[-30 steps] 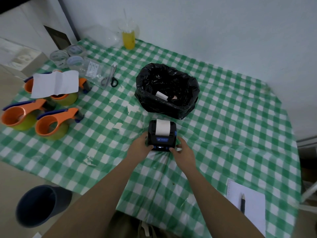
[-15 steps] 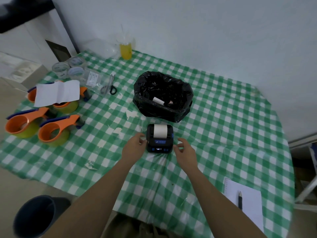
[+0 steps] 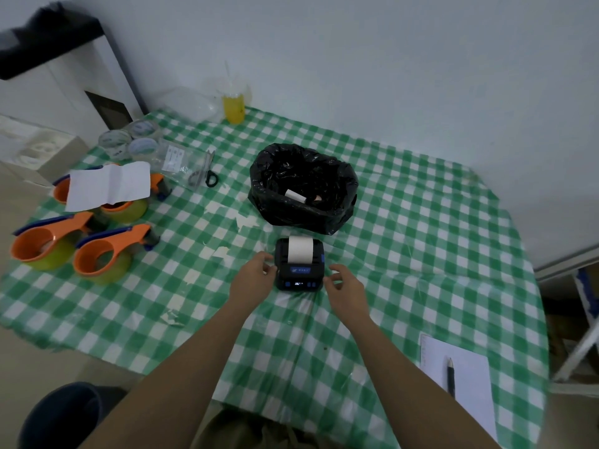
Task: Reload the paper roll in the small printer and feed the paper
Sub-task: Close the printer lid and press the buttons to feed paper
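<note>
A small black printer (image 3: pixel 299 273) with blue buttons stands in the middle of the green checked table. A strip of white paper (image 3: pixel 300 250) lies over its top, coming out of the slot. My left hand (image 3: pixel 253 276) is at the printer's left side, fingertips just touching its edge. My right hand (image 3: pixel 346 284) hovers a little off its right side, fingers curled and apart, holding nothing. Behind the printer stands a bin lined with a black bag (image 3: pixel 304 186); a spent white roll core (image 3: pixel 295 195) lies inside.
Several orange tape dispensers (image 3: pixel 103 251) and a white sheet (image 3: pixel 108 184) sit at the left, with scissors (image 3: pixel 204 175) and tape rolls behind. A yellow cup (image 3: pixel 234 106) stands by the wall. A notepad with a pen (image 3: pixel 450 374) lies at the right front. Paper scraps dot the cloth.
Both hands have come off the printer's sides; the right hand has drawn back a little to the right. The camera has tilted up and back.
</note>
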